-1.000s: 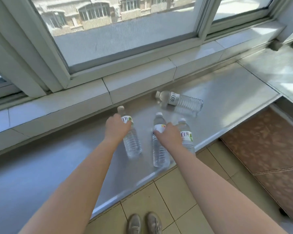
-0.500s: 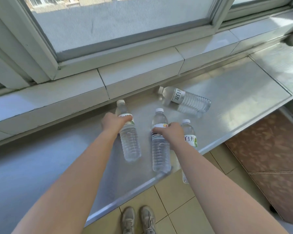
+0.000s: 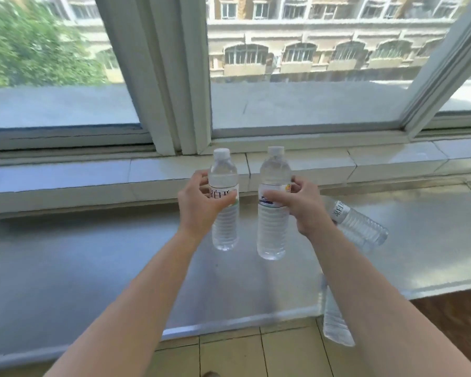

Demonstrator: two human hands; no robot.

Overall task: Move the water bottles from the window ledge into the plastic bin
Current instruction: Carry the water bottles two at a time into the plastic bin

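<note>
My left hand (image 3: 199, 206) grips a clear water bottle (image 3: 224, 213) with a white label, held upright above the metal ledge (image 3: 93, 268). My right hand (image 3: 302, 205) holds a second clear water bottle (image 3: 273, 227) upright beside it, a small gap between the two. A third bottle (image 3: 358, 227) lies on its side on the ledge, right of my right wrist. A fourth bottle (image 3: 333, 322) shows partly behind my right forearm at the ledge's front edge. The plastic bin is out of sight.
The window frame post (image 3: 172, 77) and a tiled sill (image 3: 65, 178) run behind the ledge. Beige floor tiles (image 3: 256, 355) lie below the ledge's front edge, with darker flooring (image 3: 460, 322) at the right.
Both hands have lifted their bottles off the ledge and hold them upright in the air. The view has tilted upward toward the window.
</note>
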